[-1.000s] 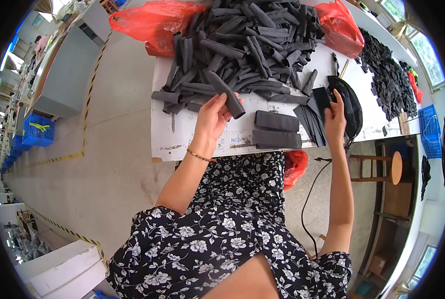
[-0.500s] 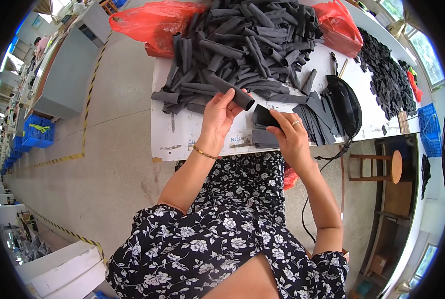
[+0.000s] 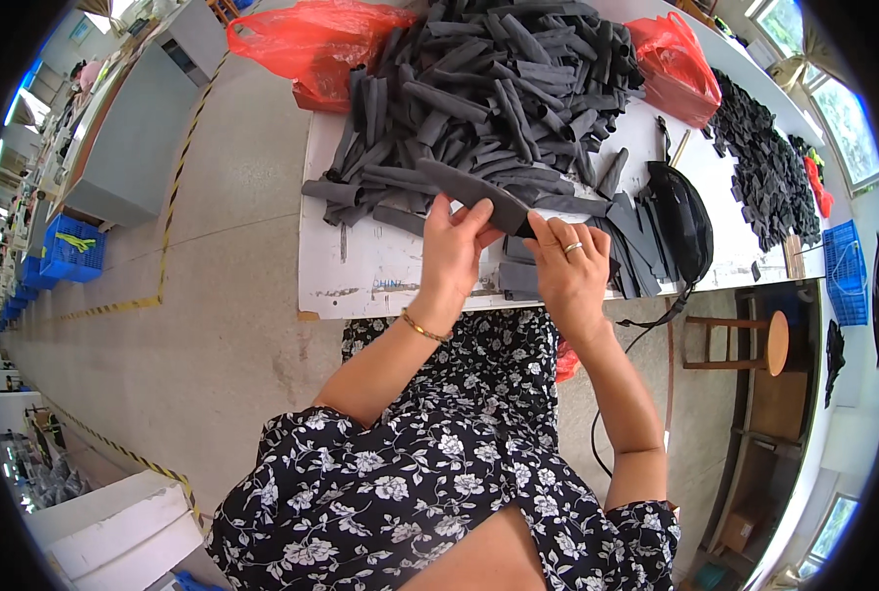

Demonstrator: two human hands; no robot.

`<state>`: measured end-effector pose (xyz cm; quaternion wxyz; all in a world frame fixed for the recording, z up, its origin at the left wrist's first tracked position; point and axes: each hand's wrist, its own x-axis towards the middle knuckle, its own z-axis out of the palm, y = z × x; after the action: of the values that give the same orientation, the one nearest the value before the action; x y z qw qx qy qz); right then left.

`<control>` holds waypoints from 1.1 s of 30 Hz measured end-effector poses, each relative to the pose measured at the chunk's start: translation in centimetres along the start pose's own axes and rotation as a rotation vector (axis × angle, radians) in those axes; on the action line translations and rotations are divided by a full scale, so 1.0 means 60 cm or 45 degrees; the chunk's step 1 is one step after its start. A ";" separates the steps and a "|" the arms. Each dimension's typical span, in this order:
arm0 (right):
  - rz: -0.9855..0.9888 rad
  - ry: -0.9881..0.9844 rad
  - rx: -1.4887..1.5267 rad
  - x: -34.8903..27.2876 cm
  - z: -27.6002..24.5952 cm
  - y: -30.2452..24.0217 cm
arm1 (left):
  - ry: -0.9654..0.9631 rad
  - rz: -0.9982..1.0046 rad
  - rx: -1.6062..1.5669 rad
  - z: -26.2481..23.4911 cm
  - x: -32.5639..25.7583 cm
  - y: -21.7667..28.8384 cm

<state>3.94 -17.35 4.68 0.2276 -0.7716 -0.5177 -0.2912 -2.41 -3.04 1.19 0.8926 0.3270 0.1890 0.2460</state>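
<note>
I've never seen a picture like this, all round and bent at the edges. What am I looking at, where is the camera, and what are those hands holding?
There is no machine here: a person wears a wide fisheye camera on the head, looking down, which bends straight edges near the rim. The forearms coming up from below are the person's own. The left hand and the right hand, which wears a ring, together hold one long dark grey strip above a white table. Behind it lies a big heap of grey strips, flanked by two red plastic bags. A black pouch lies to the right, and a wooden stool stands beside the table.
</note>
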 end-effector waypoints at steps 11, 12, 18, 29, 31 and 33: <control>0.296 -0.245 0.448 -0.028 0.010 -0.018 | -0.375 0.085 -0.191 0.007 0.010 -0.004; 0.281 -0.261 0.482 -0.032 0.004 -0.014 | -0.439 0.152 -0.156 0.006 0.009 -0.009; 0.218 -0.200 0.502 0.005 0.023 -0.026 | -0.325 0.019 -0.300 0.010 0.002 -0.034; 0.292 -0.300 0.630 -0.016 0.023 -0.013 | -0.201 -0.137 -0.383 0.011 -0.014 -0.044; 0.283 -0.315 0.639 -0.018 0.021 -0.003 | -0.206 -0.130 -0.357 0.014 -0.011 -0.044; 0.181 -0.232 0.658 -0.024 0.022 0.010 | -0.146 -0.064 -0.431 0.018 -0.004 -0.024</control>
<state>4.34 -17.66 2.70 0.3893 -0.7453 -0.5377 -0.0623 -1.63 -4.66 1.01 0.9501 0.1806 0.1018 0.2329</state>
